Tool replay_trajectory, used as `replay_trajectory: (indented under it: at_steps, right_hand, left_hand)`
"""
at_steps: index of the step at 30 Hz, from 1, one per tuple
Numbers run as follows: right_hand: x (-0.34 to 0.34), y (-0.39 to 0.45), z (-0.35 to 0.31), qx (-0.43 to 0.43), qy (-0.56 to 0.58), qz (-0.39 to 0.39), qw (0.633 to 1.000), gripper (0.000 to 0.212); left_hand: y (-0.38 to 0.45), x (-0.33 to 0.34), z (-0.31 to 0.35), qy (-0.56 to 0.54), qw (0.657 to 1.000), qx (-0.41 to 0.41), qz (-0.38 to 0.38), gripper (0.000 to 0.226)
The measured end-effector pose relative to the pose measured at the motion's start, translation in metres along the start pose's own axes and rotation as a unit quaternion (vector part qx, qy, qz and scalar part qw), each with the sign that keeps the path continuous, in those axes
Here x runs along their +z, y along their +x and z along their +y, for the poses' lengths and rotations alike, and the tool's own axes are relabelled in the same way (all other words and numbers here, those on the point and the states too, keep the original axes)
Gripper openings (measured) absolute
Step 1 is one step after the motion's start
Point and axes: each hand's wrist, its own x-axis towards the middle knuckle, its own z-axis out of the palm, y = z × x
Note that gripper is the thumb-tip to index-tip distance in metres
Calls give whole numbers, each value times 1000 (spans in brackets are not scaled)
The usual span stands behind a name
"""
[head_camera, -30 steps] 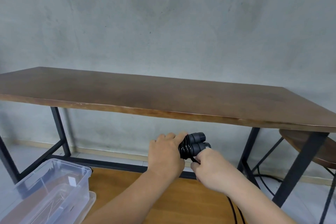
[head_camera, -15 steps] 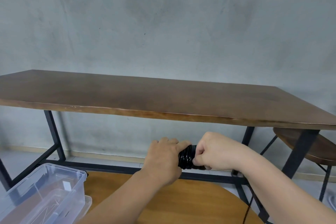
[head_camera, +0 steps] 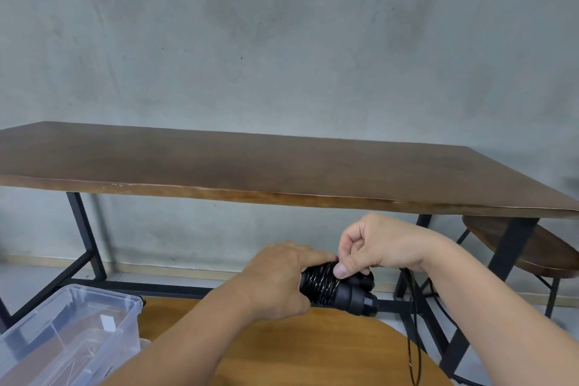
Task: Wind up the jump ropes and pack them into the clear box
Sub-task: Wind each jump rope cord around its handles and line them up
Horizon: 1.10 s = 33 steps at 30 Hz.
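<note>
Black handles (head_camera: 351,294): two side by side, gripped by the left hand (head_camera: 279,282) so the cord (head_camera: 322,287) coils tight.
Right hand (head_camera: 379,247): fingers curled, pinching the cord to lay another turn.
Loose cord (head_camera: 413,338): hangs by the round table's (head_camera: 313,351) right edge.
Clear box (head_camera: 78,329): open, lower left, waiting.

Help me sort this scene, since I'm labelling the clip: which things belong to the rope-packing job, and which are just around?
Part of the job:
- jump rope handles, wound with cord
- loose cord hanging down
- left hand, gripping the handles
- right hand, pinching the cord
- clear box

Just around:
- long dark table
- round table
- stool
</note>
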Motion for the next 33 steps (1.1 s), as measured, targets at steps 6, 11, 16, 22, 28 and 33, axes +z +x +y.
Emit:
replay_trajectory:
  at_steps: [6,11,16,22,28,33]
  right_hand:
    - [-6,3,14,-28,91,-20,995,22]
    - [2,13,31,-61,254,-4,965,11]
    - [18,20,37,-68,405,14,912,22]
    - [43,30,40,-66,496,59,864,24]
    - [66,31,41,-50,479,161,861,30]
    - [82,27,35,-26,463,199,864,28]
  left_hand:
    - [-8,-6,2,-232,971,-5,-59,78]
    - [-9,-14,0,-347,934,-2,-85,76]
    - [-6,-10,-7,-415,907,-11,-74,77]
    - [-7,0,-9,-463,885,-38,-27,77]
    - [-4,6,-7,-504,860,-80,25,75]
    - [1,8,-8,-514,848,-103,79,72]
